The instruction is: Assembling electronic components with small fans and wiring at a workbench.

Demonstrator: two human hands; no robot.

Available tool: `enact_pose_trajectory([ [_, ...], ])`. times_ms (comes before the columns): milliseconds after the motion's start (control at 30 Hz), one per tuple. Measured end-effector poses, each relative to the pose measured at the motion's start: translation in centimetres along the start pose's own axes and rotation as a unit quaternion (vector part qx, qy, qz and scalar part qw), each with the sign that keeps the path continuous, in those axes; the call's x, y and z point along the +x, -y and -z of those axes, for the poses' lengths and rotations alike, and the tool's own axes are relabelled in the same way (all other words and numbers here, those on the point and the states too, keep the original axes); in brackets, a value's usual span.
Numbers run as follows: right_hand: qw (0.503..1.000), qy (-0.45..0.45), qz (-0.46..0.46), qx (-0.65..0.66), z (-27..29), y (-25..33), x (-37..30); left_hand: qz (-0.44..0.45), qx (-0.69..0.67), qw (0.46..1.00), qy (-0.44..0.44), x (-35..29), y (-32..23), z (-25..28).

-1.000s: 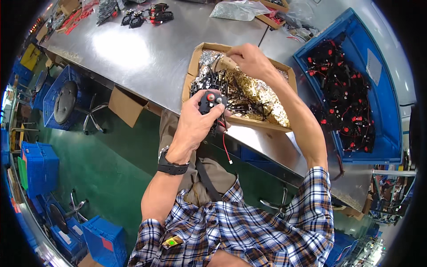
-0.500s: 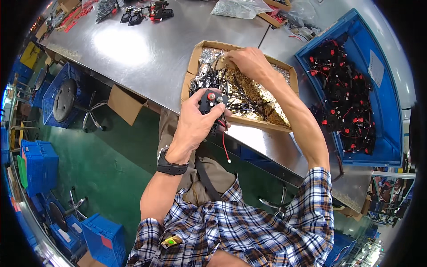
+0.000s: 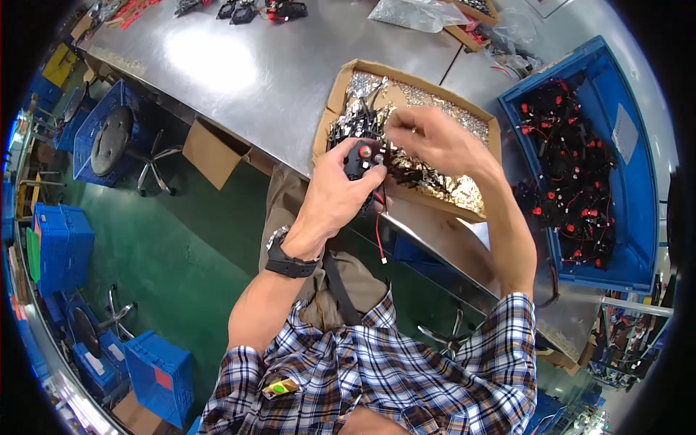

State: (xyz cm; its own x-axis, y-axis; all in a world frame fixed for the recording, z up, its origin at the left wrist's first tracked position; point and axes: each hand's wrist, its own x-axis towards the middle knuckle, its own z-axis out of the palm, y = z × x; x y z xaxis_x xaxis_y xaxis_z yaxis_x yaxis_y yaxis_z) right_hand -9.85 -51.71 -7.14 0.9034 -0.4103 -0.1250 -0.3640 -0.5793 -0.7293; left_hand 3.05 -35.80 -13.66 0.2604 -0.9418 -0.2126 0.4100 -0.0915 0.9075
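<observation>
My left hand (image 3: pixel 335 190) grips a black plastic assembly (image 3: pixel 354 164) with a red round cap and a small shiny metal piece on its face. A red wire (image 3: pixel 378 235) with a white connector dangles below it. Over a shallow cardboard tray (image 3: pixel 334 109), my right hand (image 3: pixel 441 143) is raised with thumb and fingertips pressed together; what they hold, if anything, is too small to make out. Inside the tray lie silvery small hardware, gold-coloured metal pieces (image 3: pixel 465 191) and black wired parts, partly hidden by both hands.
To the right, a blue bin (image 3: pixel 639 185) holds many black assemblies with red caps. Plastic bags (image 3: pixel 417 14) and more black parts (image 3: pixel 250 10) lie at the far side of the metal table (image 3: pixel 290 80). A stool (image 3: pixel 112 145) and blue crates (image 3: pixel 64 243) stand at left.
My right hand has lifted from the tray's contents and come back nearer the left hand, its fingertips pinched. The left hand still grips the black assembly. The whole view has shifted slightly.
</observation>
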Motion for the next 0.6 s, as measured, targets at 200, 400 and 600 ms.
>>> enact_pose_trajectory([
  [200,0.998,0.033,-0.001,-0.045,-0.8,1.2,-1.4,-0.023,0.020,1.000,-0.004,0.4,0.1,-0.4],
  [400,0.998,0.011,-0.021,-0.062,-1.2,1.3,-1.2,-0.040,0.068,0.997,-0.017,0.7,0.7,-0.2],
  [600,0.977,-0.064,0.071,-0.189,-3.2,0.4,-2.4,-0.052,0.091,0.994,-0.027,0.8,0.9,-0.3],
])
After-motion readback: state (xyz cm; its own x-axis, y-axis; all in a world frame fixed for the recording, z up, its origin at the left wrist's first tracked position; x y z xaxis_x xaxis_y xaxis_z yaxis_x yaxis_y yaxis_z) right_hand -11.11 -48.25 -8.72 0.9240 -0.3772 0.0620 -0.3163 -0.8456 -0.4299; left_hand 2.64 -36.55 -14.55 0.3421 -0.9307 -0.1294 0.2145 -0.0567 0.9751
